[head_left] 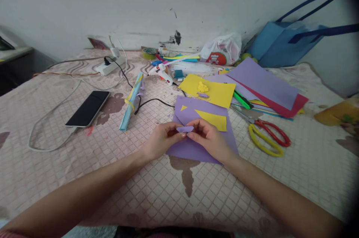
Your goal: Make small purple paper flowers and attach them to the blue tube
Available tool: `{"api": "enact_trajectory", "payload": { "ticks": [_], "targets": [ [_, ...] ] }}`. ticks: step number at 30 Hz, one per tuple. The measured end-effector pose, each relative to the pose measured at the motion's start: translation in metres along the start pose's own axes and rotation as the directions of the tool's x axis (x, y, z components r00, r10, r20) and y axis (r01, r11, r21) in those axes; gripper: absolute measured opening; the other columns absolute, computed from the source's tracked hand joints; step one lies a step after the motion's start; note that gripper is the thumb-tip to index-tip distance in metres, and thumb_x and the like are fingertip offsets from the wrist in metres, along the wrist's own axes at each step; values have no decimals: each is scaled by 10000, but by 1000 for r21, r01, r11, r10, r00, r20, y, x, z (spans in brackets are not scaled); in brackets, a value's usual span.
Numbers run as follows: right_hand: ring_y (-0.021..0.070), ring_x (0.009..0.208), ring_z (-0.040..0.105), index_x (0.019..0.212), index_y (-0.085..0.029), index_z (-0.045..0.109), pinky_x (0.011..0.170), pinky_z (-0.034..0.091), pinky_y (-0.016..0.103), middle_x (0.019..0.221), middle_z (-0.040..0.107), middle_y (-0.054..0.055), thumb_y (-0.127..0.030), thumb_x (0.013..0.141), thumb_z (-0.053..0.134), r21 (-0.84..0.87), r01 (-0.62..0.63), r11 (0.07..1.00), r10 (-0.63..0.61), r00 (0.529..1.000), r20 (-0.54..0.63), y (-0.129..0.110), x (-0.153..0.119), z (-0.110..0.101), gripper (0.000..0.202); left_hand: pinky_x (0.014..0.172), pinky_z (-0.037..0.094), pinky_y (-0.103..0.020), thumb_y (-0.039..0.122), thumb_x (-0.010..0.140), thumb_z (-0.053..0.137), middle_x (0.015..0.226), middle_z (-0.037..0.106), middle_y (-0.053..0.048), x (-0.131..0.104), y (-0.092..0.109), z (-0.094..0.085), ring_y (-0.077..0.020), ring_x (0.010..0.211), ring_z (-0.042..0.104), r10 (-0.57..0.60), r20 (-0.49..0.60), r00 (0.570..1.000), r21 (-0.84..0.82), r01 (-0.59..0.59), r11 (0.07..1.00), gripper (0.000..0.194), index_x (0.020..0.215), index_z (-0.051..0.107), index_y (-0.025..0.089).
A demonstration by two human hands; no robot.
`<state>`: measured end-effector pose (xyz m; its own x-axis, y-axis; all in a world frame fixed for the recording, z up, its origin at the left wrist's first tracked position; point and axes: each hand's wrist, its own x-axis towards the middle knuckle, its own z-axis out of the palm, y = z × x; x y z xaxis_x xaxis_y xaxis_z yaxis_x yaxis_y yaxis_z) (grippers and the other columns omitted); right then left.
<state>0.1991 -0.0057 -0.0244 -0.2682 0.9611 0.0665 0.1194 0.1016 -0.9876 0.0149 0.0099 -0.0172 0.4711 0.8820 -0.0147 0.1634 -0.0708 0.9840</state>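
Observation:
Between the fingertips of both hands is a small purple paper piece (184,129), pointed at its ends. My left hand (162,137) pinches its left end; my right hand (208,137) pinches the right one. Below them lies a purple sheet (202,152) with a yellow paper strip (215,121) and a tiny yellow triangle on it. Just beyond, a yellow sheet (220,92) bears a small heap of yellow paper bits (202,87) and another purple scrap (203,95).
Red-and-yellow-handled scissors (266,137) and a green cutter (242,99) lie right. A hot glue gun (162,73), a light-blue paper roll (131,101) and a phone (88,109) with its cable lie left. Behind are a power strip (110,66), a plastic bag (223,51) and a blue bag (276,43).

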Motion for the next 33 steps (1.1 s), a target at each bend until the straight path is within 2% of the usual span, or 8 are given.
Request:
{"api": "enact_trajectory", "payload": {
  "ticks": [5,9,14,20,24,33],
  "targets": [
    [134,730,521,929,-235,566,674,418,280,794,563,-11,-291,817,605,6,9,1000,-9,1000,-24,2,0,1,131,674,467,-263,348,810,598,846,671,-72,-1,4,-2,-165,763,594,76,-6,997,110,-75,991,282,966,659,122],
    [128,713,511,908,-235,561,659,413,271,774,555,-17,-287,814,612,39,4,999,-2,999,-49,0,-2,5,119,649,462,-257,353,838,562,830,668,-66,-2,4,-2,-159,737,591,89,-13,996,171,-85,982,290,997,655,130],
    [127,702,518,873,-233,555,652,419,267,759,562,-20,-262,806,617,63,13,998,-8,996,-84,-2,-5,11,96,703,474,-269,338,851,546,869,679,-73,-2,1,-3,-168,786,609,100,5,995,127,-99,987,264,978,659,137],
    [120,689,501,875,-235,560,645,414,261,748,542,-26,-233,818,596,25,42,999,-39,992,-123,2,-5,12,67,654,473,-246,338,823,584,828,667,-66,0,3,-3,-152,747,601,85,-7,996,78,-84,993,240,913,649,125],
    [120,704,508,888,-236,556,661,420,266,757,534,-27,-234,822,593,25,53,998,-49,989,-141,4,-6,12,75,631,472,-250,367,804,603,824,658,-67,0,4,-5,-157,738,595,77,-5,997,137,-76,988,278,932,634,122],
    [131,724,557,876,-243,551,685,455,284,784,580,-18,-305,809,615,61,41,997,-33,991,-132,-3,-7,13,112,592,455,-231,372,833,561,787,653,-47,0,11,-7,-143,708,584,150,2,989,204,-147,968,258,923,646,145]
  ]
}}
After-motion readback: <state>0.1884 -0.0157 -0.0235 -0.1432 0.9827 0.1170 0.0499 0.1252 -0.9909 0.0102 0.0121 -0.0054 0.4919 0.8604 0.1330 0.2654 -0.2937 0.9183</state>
